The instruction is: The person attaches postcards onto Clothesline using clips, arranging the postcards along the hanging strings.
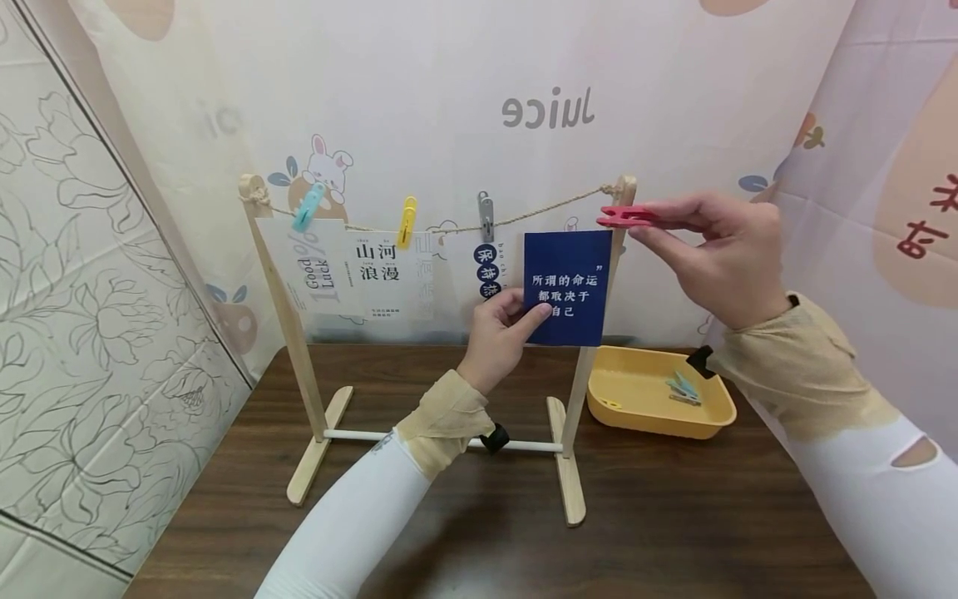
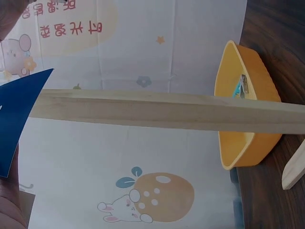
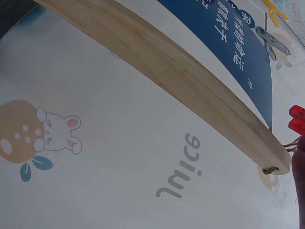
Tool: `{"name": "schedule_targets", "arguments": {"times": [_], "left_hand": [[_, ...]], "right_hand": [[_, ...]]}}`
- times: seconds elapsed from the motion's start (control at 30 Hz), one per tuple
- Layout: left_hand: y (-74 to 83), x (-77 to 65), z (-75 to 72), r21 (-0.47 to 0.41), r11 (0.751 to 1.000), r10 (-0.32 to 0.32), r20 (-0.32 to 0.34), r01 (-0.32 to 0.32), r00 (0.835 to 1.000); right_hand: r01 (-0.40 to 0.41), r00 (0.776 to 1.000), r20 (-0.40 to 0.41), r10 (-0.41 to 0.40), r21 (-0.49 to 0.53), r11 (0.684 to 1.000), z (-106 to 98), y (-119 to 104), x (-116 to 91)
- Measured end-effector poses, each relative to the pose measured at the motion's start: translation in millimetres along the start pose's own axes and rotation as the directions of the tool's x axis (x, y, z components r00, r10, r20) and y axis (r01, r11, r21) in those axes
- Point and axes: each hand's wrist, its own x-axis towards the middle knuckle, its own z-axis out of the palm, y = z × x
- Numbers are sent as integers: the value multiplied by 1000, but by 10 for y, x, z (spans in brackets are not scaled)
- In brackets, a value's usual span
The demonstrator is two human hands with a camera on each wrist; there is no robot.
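In the head view my left hand [image 1: 497,337] pinches the left side of a dark blue card [image 1: 570,258] with white writing. The card's top edge is just below the string [image 1: 546,210] near the right post. My right hand [image 1: 722,249] pinches a red clothespin [image 1: 627,217] by its end, in front of the top of that post. The clothespin is to the upper right of the card and apart from it. Three pale cards hang on the string from a light blue clothespin [image 1: 308,208], a yellow clothespin [image 1: 407,223] and a grey clothespin [image 1: 486,216].
The wooden stand [image 1: 299,358] has two posts, splayed feet and a white crossbar [image 1: 359,435]. Behind the right foot a yellow tray [image 1: 621,423] holds several clothespins [image 1: 683,389] on the dark wooden table [image 1: 674,507]. A printed curtain [image 1: 419,100] hangs close behind.
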Motion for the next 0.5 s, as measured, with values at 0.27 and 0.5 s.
{"name": "schedule_targets", "arguments": {"times": [0.27,0.5], "left_hand": [[8,39,34,-20,1000,-13,-7,13,1000],[18,71,60,-38,999,-25,-21,24,999]], "right_hand": [[49,998,50,-48,-35,998,49,-66,131],[62,991,120,-53,-73,995,73,-126,257]]}}
